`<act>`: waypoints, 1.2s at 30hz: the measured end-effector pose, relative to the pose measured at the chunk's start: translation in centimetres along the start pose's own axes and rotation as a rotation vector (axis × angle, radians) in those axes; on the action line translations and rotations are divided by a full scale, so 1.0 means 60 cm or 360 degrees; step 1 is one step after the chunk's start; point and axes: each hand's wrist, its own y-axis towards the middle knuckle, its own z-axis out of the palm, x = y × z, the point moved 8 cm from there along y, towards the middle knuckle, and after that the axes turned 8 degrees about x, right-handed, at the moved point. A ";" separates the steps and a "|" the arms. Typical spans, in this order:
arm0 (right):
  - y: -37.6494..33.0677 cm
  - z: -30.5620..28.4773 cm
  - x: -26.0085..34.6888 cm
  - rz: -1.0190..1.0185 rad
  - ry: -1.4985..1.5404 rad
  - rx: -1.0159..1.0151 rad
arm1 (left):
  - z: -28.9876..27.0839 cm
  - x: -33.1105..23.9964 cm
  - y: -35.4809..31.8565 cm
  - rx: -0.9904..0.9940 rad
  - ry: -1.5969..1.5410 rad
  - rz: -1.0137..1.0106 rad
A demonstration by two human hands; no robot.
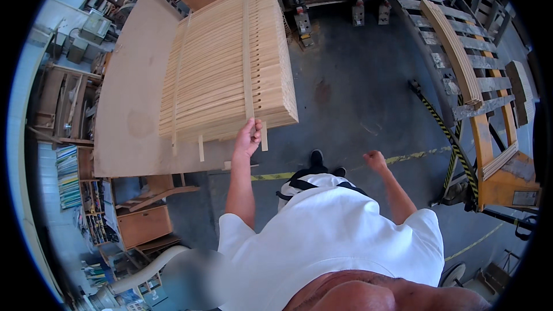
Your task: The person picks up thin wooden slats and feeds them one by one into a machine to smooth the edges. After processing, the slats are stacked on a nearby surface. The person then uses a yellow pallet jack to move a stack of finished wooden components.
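Note:
A large stack of pale wooden slats [213, 63] lies on a wide brown board [129, 98] to my front left. Along its right edge runs a row of dark holes. A thin wooden strip [247, 52] lies across the top of the slats, near that row. My left hand [249, 138] is closed around the near end of this strip, at the stack's front edge. Further left, a second strip [181, 75] crosses the slats. My right hand [375, 160] hangs apart from the stack, fingers curled in, with nothing seen in them.
At the right, a slatted pallet [481, 60] rests on a yellow lift [501, 178] with striped black-and-yellow legs and carries long wooden pieces [452, 52]. Machine parts [302, 20] stand at the back. Shelves and a wooden cabinet [145, 226] line the left. A yellow line crosses the floor.

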 end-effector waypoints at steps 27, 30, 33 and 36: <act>0.340 -0.741 0.275 -0.0371 -0.0569 -0.0862 | -0.051 0.423 0.344 -0.0613 0.0522 -0.1214; 0.413 -0.929 0.150 0.0029 -0.0855 -0.1214 | -0.005 0.372 0.448 -0.0631 0.0653 -0.1154; 0.474 -1.047 0.070 0.0266 -0.1095 -0.1412 | 0.046 0.337 0.532 -0.0674 0.0702 -0.1060; 0.537 -1.099 -0.005 0.0413 -0.1209 -0.1320 | 0.115 0.311 0.604 -0.0677 0.0778 -0.0997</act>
